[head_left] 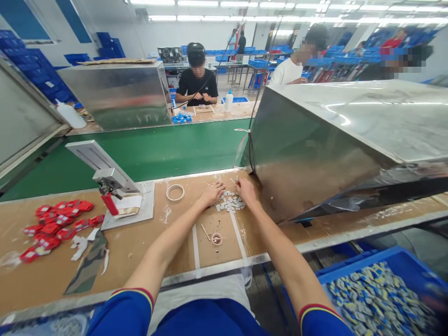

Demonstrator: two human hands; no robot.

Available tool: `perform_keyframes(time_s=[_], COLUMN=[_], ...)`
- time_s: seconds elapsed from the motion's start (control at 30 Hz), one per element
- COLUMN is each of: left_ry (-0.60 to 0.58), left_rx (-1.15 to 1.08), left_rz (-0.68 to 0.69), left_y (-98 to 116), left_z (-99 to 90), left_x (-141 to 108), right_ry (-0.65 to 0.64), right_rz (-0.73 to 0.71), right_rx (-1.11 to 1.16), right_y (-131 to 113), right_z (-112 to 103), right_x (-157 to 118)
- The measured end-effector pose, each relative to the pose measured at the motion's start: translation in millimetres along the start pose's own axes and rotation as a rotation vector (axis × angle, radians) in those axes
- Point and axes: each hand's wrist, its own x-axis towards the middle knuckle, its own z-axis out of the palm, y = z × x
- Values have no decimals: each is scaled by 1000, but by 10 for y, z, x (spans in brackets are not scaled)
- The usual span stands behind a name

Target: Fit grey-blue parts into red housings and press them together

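My left hand (212, 192) lies on the cardboard-covered bench, fingers stretched out, at the left edge of a spread of small grey-white flat pieces (229, 202). On the right side of those pieces, my right hand (246, 190) is closed in a pinch. A bit of blue and thin white tips show at its fingertips, too small to name. Nearer to me stands a small round cup (217, 239) with reddish-brown contents. Beside the cup lies a thin stick (205, 232).
A tape roll (175, 192) and a toggle clamp fixture (115, 196) are on the left, past them red pieces (56, 221). A large metal box (308, 154) bounds the right. Behind runs a green belt (196, 144); a blue crate (381, 289) sits lower right. A person works opposite.
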Motion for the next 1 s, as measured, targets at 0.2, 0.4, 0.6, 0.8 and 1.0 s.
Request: perform_keyframes(time_s=[0.2, 0.4, 0.6, 0.8, 1.0], left_ry=[87, 55, 64, 111, 159], left_rx=[-19, -28, -18, -44, -133], left_rz=[-21, 20, 89, 122, 147], left_y=[-200, -205, -120, -243, -356], left_z=[-36, 66, 113, 165, 224], left_x=[-386, -378, -125, -23, 33], right_ry=[0, -121, -251, -309, -372], right_rz=[-53, -48, -228, -384, -444], right_rx=[49, 4, 52, 108, 136], right_y=[185, 207, 133, 66, 27], right_z=[-62, 103, 296, 434, 541], right_x=[-489, -1119, -774, -501, -360])
